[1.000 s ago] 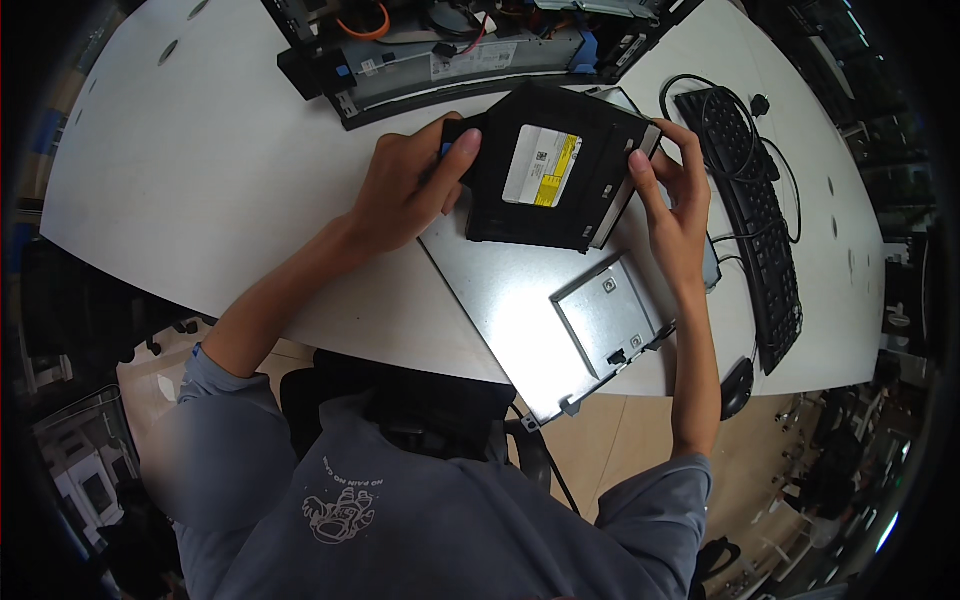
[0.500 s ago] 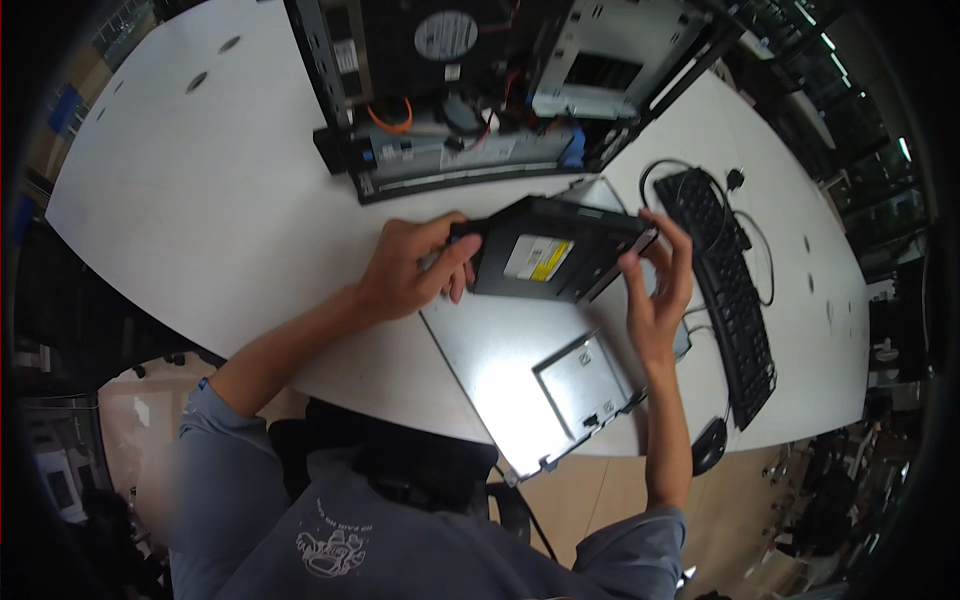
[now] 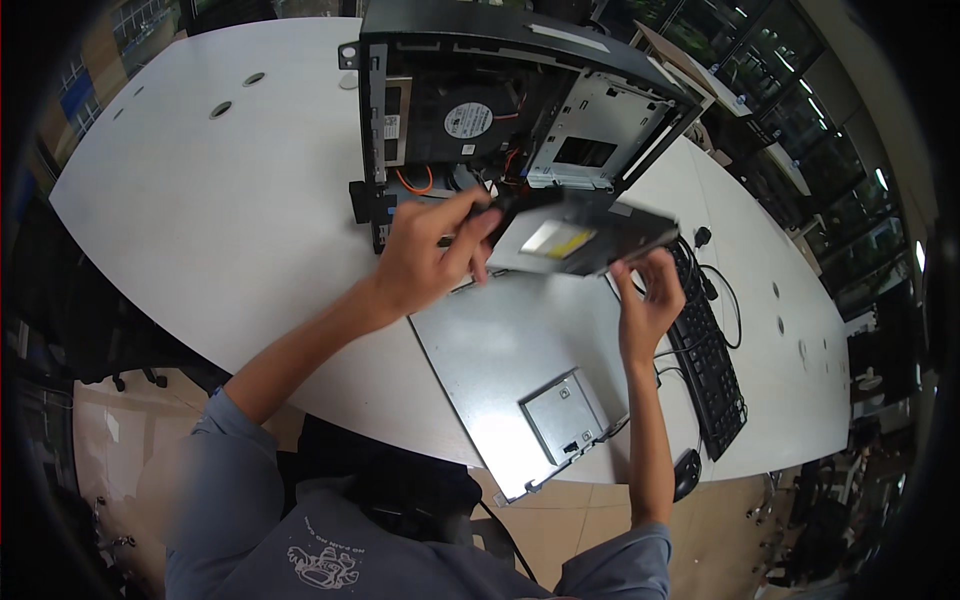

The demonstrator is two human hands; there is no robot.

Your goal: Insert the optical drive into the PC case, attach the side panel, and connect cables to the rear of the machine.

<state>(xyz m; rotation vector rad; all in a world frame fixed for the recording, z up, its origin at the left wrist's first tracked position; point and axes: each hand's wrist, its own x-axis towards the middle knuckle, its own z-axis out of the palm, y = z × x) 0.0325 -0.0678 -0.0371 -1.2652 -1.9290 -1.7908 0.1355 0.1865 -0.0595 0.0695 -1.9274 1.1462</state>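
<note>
Both my hands hold a slim black optical disc drive [image 3: 612,232] with a white and yellow label, tilted and blurred by motion. My left hand [image 3: 415,255] is closed at its left end, where the fingers partly hide it. My right hand [image 3: 650,305] pinches its lower right edge between thumb and fingers. Just beyond the drive stands an open black computer case [image 3: 480,28], showing a round fan [image 3: 468,121], an orange cable [image 3: 415,187] and a metal bracket [image 3: 597,125]. The drive and my left hand cover part of the case's lower edge.
Beneath my hands a silvery metal side panel [image 3: 490,350] lies on the white table [image 3: 230,200], its corner over the front edge. A black keyboard [image 3: 710,375] with its cable and a mouse [image 3: 687,474] are at the right.
My hands have brought the drive farther from me, up to the open case, and its tilt has changed. The view has shifted, so more of the case's top shows.
</note>
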